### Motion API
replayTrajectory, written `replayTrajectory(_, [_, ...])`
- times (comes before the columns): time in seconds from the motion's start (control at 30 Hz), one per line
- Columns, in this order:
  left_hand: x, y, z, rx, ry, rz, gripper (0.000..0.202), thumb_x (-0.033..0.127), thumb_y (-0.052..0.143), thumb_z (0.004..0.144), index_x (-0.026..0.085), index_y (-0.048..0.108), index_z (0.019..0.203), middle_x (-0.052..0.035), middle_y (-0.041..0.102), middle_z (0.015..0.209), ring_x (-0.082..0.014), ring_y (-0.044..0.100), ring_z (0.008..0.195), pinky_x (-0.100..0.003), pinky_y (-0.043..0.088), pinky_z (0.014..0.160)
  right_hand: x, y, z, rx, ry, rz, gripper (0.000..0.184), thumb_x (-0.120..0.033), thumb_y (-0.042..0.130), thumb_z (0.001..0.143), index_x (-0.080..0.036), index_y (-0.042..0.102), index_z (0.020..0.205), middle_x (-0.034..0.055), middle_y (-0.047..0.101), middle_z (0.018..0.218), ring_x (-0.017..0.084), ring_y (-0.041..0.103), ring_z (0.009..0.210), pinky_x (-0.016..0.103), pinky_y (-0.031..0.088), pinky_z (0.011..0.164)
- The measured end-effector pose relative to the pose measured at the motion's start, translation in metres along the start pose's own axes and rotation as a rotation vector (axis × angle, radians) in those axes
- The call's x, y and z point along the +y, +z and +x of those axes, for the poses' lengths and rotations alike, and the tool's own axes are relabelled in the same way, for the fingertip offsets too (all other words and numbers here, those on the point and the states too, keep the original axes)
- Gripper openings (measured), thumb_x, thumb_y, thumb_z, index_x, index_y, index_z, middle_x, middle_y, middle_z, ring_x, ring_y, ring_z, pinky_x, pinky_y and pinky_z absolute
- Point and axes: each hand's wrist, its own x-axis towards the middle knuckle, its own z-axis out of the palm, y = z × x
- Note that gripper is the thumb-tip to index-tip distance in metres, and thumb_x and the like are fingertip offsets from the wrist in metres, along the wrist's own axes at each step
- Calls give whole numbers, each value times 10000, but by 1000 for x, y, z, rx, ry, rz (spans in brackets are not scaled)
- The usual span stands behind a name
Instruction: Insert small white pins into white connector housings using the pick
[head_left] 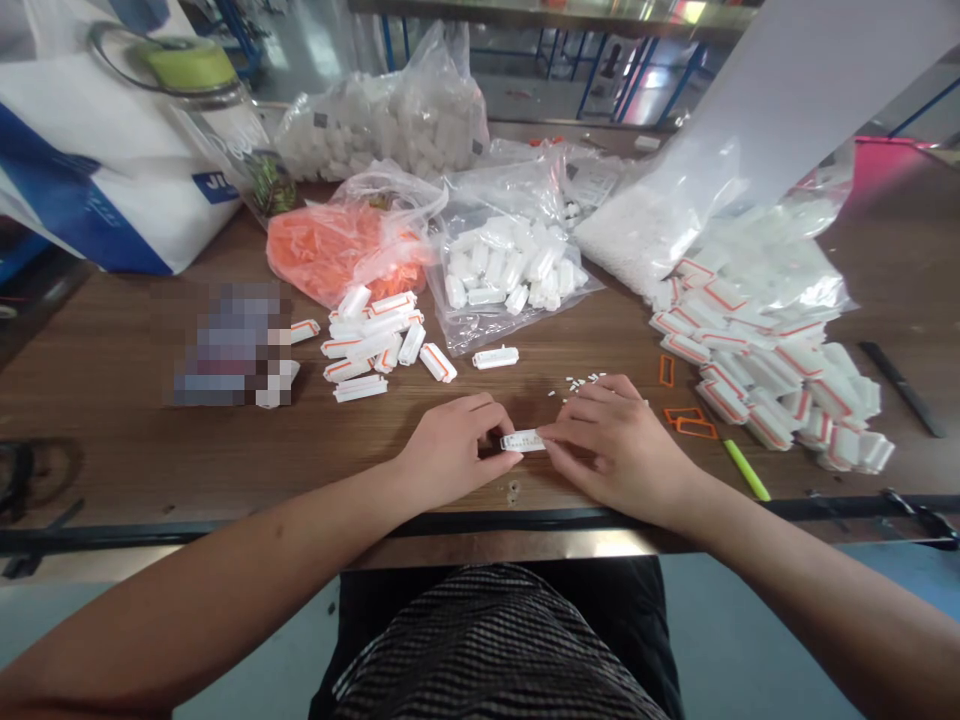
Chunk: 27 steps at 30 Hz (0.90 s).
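Note:
Near the table's front edge, a small white plastic housing [523,440] with a row of tiny holes or pins lies between my hands. My left hand [454,450] pinches its left end between thumb and fingers. The thumb and fingertips of my right hand [619,440] close on its right end and cover it. Whether a smaller part is also between those fingertips is hidden. Tiny white pieces [581,382] are scattered just behind my right hand. Another white housing [496,357] rests on the table behind my left hand.
White housings with orange rims are piled left [367,345] and right [780,370]. Behind stand bags of orange parts [337,245], white housings [514,265] and white granules [645,230]. Orange frames [696,428], a lime-green stick [746,470], a dark strip [904,390] and a bottle [225,130] surround the workspace.

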Motion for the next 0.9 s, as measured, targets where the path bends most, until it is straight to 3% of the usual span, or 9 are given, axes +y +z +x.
replayTrajectory(0.17, [0, -1, 0, 1, -1, 12, 125, 289, 702, 809, 202, 619, 844, 33, 584, 788, -118, 542, 685, -265, 434, 678, 2, 3, -3, 33, -25, -75, 257, -201, 530, 886, -193, 691, 685, 22, 653, 652, 172, 557, 683, 367, 359, 780])
replayTrajectory(0.3, [0, -1, 1, 3, -11, 19, 138, 271, 720, 788, 197, 615, 837, 35, 584, 790, -115, 547, 685, -261, 429, 674, 29, 1, 5, 63, 253, 19, 221, -256, 561, 868, -222, 727, 726, 14, 700, 709, 172, 601, 708, 349, 347, 748])
replayTrajectory(0.37, [0, -1, 0, -2, -11, 15, 139, 272, 721, 790, 195, 615, 837, 34, 585, 797, -114, 549, 689, -259, 426, 672, 38, 1, 12, 19, 394, 49, 221, -263, 585, 842, -233, 724, 672, 0, 702, 694, 164, 606, 697, 350, 345, 773])
replayTrajectory(0.47, [0, -1, 0, -3, -4, 2, 137, 267, 721, 794, 193, 615, 839, 33, 585, 802, -111, 548, 686, -256, 426, 670, 40, 4, 21, -94, 495, 42, 218, -271, 598, 823, -238, 734, 656, -2, 705, 689, 169, 612, 708, 369, 330, 820])
replayTrajectory(0.7, [-1, -1, 1, 6, 25, 1, 132, 262, 721, 799, 192, 616, 838, 32, 576, 790, -114, 544, 691, -257, 421, 669, 32, 16, 27, -101, 553, -19, 224, -226, 585, 784, -218, 687, 584, 18, 710, 690, 192, 615, 717, 378, 331, 801])
replayTrajectory(0.8, [-1, -1, 1, 1, 18, -3, 133, 260, 724, 796, 192, 618, 840, 35, 573, 784, -112, 543, 686, -254, 419, 662, 31, 13, 25, -65, 588, 147, 161, -220, 622, 748, -218, 691, 602, -1, 691, 652, 162, 594, 637, 341, 385, 732])
replayTrajectory(0.9, [-1, -1, 1, 8, 20, 1, 131, 267, 720, 799, 195, 619, 841, 36, 576, 785, -114, 545, 692, -257, 423, 676, 22, 6, 17, -8, 534, 376, 132, -241, 639, 757, -216, 702, 644, -6, 679, 663, 142, 582, 616, 293, 415, 637])
